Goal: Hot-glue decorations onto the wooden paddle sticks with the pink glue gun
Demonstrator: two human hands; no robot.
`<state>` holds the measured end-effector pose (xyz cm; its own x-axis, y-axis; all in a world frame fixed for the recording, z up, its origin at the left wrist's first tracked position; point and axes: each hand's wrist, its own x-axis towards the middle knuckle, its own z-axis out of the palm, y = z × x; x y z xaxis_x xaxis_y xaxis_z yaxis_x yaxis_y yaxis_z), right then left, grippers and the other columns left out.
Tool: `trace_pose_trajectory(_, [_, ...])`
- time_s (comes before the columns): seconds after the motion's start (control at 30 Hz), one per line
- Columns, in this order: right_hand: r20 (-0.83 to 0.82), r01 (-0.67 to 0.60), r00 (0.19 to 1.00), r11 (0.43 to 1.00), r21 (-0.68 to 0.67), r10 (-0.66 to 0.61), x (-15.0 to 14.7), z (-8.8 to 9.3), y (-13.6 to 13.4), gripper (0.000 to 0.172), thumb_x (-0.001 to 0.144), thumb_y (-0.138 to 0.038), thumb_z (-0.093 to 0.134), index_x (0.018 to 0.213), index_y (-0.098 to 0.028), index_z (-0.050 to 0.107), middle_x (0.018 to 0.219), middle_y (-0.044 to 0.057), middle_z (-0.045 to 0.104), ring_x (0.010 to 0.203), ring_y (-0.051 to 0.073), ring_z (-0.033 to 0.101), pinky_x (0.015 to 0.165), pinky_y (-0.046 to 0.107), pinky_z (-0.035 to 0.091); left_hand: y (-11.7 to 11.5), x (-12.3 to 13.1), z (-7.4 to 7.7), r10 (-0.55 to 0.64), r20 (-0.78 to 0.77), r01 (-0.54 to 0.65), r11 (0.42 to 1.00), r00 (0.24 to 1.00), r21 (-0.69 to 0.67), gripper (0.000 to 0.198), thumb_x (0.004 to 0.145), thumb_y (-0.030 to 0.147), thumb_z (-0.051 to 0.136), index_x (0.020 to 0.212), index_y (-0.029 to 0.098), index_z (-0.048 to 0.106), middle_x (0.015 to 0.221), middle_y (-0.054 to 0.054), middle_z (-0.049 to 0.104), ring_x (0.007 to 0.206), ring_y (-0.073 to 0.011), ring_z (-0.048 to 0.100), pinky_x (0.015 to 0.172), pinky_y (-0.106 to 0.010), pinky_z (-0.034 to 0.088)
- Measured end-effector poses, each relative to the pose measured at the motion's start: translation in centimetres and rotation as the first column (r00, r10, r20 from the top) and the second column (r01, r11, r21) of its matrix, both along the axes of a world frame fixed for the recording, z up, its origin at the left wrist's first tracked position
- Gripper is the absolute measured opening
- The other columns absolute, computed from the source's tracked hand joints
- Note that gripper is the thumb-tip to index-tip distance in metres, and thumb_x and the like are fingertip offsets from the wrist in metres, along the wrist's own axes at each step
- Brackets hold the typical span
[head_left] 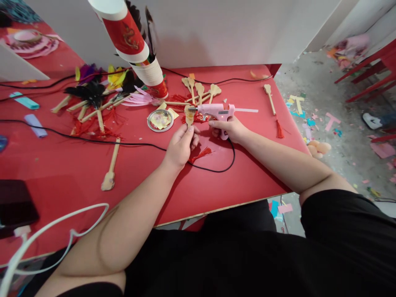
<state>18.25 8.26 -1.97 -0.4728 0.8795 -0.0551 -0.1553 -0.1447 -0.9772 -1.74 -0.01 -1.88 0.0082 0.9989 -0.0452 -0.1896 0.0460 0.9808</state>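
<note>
My left hand (182,144) is closed on a small wooden stick with a broad shaped head (189,115), a red tassel (201,154) showing below the fist. In my right hand (230,128) is a pink hot glue gun (216,110), gripped by its handle. Its metal nozzle meets or nearly meets the stick's head; I cannot tell whether they touch. A pale glue stick (246,110) juts from the gun's back. Just left of the stick lies a round metal lid (160,120) with yellowish scraps.
Several similar wooden sticks (199,88) lie behind the gun, another with a tassel (269,99) at right, one (110,173) at front left. Stacked paper cups (126,33) stand by dark feathers (88,94). A black cord (123,143) crosses the red table; a phone (17,204) lies left.
</note>
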Motion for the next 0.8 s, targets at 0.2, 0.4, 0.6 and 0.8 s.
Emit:
trace_pose_trajectory(0.2, [0.107, 0.024, 0.994, 1.000, 0.016, -0.026, 0.4, -1.4, 0.3, 0.045, 0.078, -0.054, 0.098, 0.089, -0.021, 0.068, 0.061, -0.004, 0.059, 0.052, 0.013, 0.053, 0.049, 0.028, 0.047, -0.1, 0.0, 0.0, -0.001, -0.021, 0.001, 1.000, 1.000, 0.004, 0.028, 0.111, 0.042, 0.065, 0.094, 0.020, 0.063, 0.062, 0.004, 0.052, 0.055, -0.0111, 0.042, 0.055, -0.022, 0.035])
trace_pose_trajectory(0.4, [0.107, 0.004, 0.994, 1.000, 0.004, -0.005, 0.5, -0.4, 0.1, 0.051, 0.074, -0.057, 0.100, 0.095, -0.021, 0.070, 0.063, -0.003, 0.062, 0.055, 0.015, 0.058, 0.047, 0.027, 0.045, -0.3, -0.1, 0.2, -0.013, -0.028, 0.014, 1.000, 1.000, 0.014, 0.031, 0.110, 0.046, 0.067, 0.094, 0.020, 0.064, 0.063, 0.004, 0.051, 0.057, -0.0111, 0.042, 0.057, -0.022, 0.035])
trace_pose_trajectory(0.6, [0.126, 0.018, 0.992, 1.000, 0.026, -0.021, 0.3, 0.0, -0.2, 0.050, 0.075, -0.059, 0.097, 0.093, -0.022, 0.070, 0.062, -0.002, 0.063, 0.055, 0.016, 0.059, 0.046, 0.028, 0.044, -0.4, 0.2, 0.4, 0.012, -0.011, -0.012, 1.000, 1.000, -0.005, 0.029, 0.109, 0.045, 0.069, 0.093, 0.021, 0.063, 0.065, 0.004, 0.051, 0.057, -0.0108, 0.041, 0.056, -0.021, 0.035])
trace_pose_trajectory(0.8, [0.080, 0.069, 0.995, 0.997, -0.023, -0.067, 0.1, -0.5, -0.2, 0.057, 0.068, -0.058, 0.105, 0.077, -0.024, 0.059, 0.060, -0.004, 0.055, 0.057, 0.015, 0.054, 0.055, 0.031, 0.052, -0.2, 0.2, 0.2, 0.044, 0.014, -0.044, 0.999, 0.999, -0.012, 0.029, 0.109, 0.045, 0.069, 0.093, 0.021, 0.064, 0.065, 0.005, 0.048, 0.056, -0.0108, 0.039, 0.055, -0.021, 0.033])
